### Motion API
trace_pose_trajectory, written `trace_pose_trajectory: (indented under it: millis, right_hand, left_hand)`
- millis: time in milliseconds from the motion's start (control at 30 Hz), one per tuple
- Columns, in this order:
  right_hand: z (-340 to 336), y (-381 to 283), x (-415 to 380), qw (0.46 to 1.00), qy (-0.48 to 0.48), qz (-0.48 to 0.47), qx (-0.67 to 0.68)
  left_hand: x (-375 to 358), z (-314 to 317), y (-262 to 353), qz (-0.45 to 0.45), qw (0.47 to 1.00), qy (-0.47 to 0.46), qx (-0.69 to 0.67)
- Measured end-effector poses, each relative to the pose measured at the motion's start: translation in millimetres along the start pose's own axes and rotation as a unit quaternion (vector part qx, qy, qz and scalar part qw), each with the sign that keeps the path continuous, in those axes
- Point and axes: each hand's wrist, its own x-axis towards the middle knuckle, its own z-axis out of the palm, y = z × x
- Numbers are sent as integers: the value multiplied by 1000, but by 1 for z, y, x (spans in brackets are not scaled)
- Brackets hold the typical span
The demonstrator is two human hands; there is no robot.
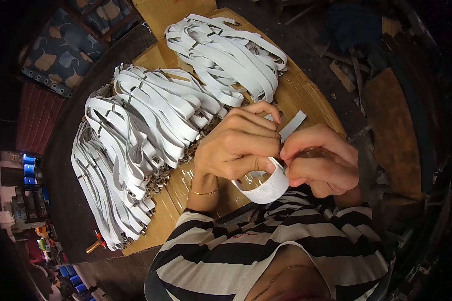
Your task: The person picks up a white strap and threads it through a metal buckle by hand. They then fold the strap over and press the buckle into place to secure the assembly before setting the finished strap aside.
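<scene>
My left hand (pixel 241 143) pinches a white strap (pixel 266 189), its thumb and fingers pressed on the band. Close against it on the right, my right hand (pixel 320 159) is also closed on the strap, fingertips meeting near the left thumb. The strap curves in a loop below both hands, and a flat white end (pixel 293 125) sticks up behind them. Whatever lies between the fingertips is mostly hidden. Left of the hands are bundles of white straps (pixel 173 103) with metal pieces at their ends, and another bundle (pixel 226 52) lies farther back.
Brown cardboard (pixel 311 95) lies under the bundles on a dark table (pixel 60 135). A tool with a wooden handle (pixel 92 247) is at the lower left edge. Blue spools (pixel 29 168) stand at far left. Brown sheet material (pixel 394 135) lies at right.
</scene>
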Motion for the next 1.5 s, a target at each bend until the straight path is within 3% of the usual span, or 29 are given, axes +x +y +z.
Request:
trace_pose_trajectory:
  millis: [267,433,633,700,800,867,1033,1200,1400,1500]
  right_hand:
    - [-1,0,-1,997,-15,24,66]
    - [8,6,1,997,30,35,58]
    - [12,3,7,996,46,78,-5]
    - [16,6,6,995,62,76,-22]
    - [20,11,3,988,98,103,-60]
    - [19,12,-1,969,129,182,108]
    - [8,10,5,974,95,167,122]
    - [5,-1,11,993,32,110,-31]
    - [-5,-2,5,995,0,92,25]
    - [-2,2,1,993,16,101,50]
  left_hand:
    - [-3,0,-8,28,997,13,-72]
    - [-1,2,-7,29,997,14,-65]
    - [0,0,6,-10,996,19,89]
    - [1,0,10,-66,977,29,200]
    - [3,1,12,-81,963,40,253]
    - [4,0,12,-62,969,37,237]
    - [2,-2,12,-40,977,41,206]
    - [0,-3,11,-33,979,29,200]
    - [0,-1,8,-17,996,29,80]
    - [-2,-2,7,-26,995,19,97]
